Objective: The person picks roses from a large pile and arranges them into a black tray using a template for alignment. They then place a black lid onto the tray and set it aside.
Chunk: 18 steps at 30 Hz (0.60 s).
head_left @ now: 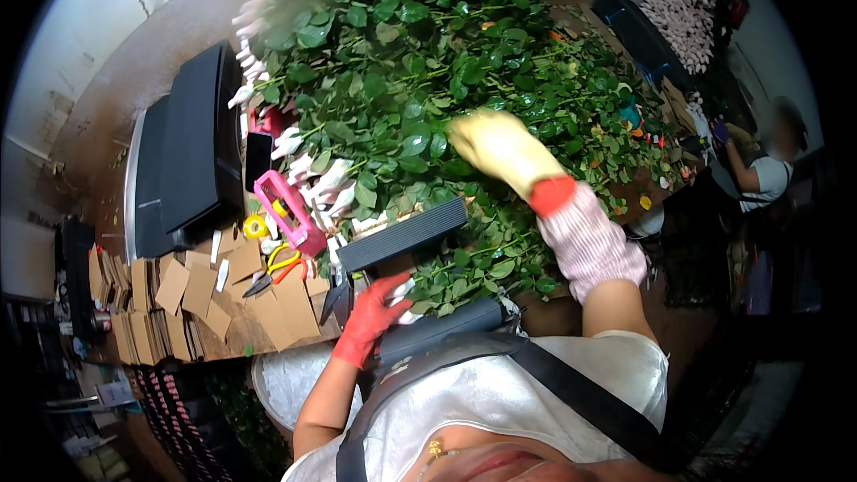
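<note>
My left hand (370, 315), in a red glove, is low on the near side of the table. Its fingers curl round white-sleeved rose heads (406, 290), whose leafy stems (486, 268) stretch off to the right. These roses lie between a ridged dark bar (403, 234) and a padded grey block (439, 328). My right hand (500, 145), in a yellow glove with a striped knitted cuff, reaches over a large heap of leafy rose stems (402, 80). Its fingertips meet the leaves, and whether they grip a stem is hidden. White-sleeved heads (328, 187) stick out along the heap's left side.
Left of the heap are a pink tape dispenser (290, 212), a yellow tape roll (255, 227), yellow-handled pliers (272, 272), a phone (258, 161) and cardboard pieces (281, 314). Black panels (192, 138) stand behind. Another person (763, 170) works at the far right.
</note>
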{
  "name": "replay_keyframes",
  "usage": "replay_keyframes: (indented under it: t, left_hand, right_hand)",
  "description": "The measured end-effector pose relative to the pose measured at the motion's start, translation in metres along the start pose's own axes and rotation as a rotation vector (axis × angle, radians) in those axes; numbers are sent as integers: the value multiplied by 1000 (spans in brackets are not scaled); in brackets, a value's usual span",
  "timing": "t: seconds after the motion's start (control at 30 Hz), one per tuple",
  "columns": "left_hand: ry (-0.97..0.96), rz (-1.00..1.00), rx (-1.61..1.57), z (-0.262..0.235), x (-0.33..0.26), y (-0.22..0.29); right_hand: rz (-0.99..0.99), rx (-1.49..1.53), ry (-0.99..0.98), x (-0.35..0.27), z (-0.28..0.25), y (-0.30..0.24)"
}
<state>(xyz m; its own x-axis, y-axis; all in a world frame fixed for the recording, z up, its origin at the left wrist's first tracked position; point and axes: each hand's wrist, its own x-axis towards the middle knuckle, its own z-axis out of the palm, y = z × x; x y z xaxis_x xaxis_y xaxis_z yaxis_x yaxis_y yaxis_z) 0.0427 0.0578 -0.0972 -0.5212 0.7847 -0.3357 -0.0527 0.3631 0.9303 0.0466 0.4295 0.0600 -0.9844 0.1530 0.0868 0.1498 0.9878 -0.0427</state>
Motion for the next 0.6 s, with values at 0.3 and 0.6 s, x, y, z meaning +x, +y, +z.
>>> replay_keyframes:
  t: [0.3,0.6]
  left_hand:
    - [96,231,315,12,18,-8]
    - [219,229,410,13,16,-27]
  right_hand:
    - [389,-148,-356,149,84,38]
    - [-174,-136,798,59,-20,11]
